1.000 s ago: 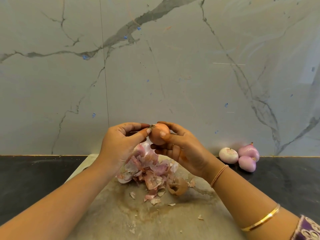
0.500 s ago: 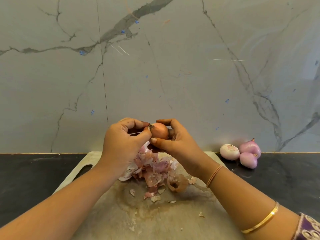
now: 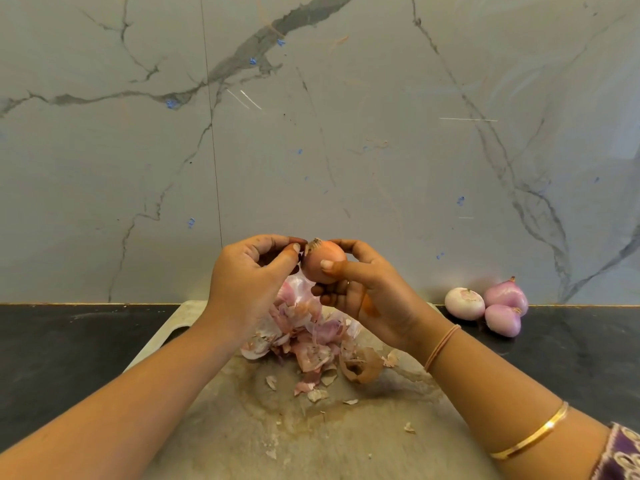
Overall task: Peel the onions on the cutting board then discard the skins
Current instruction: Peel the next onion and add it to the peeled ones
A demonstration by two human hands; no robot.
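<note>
Orange-brown onion (image 3: 323, 261), pink skins (image 3: 304, 337)

Held up over the board's far edge is the unpeeled onion (image 3: 323, 263): round, orange-brown skin intact, root tuft tipped toward 11 o'clock. The right hand (image 3: 374, 299) grips it and the left hand (image 3: 249, 282) pinches at that tuft. Beneath lies a heap of pink and papery brown skins (image 3: 304, 337) on the worn, pale cutting board (image 3: 242, 427), with flakes trailing toward 6 o'clock. Three peeled onions (image 3: 485, 306), purple-white, sit bunched together off the board at its 2 o'clock.
</note>
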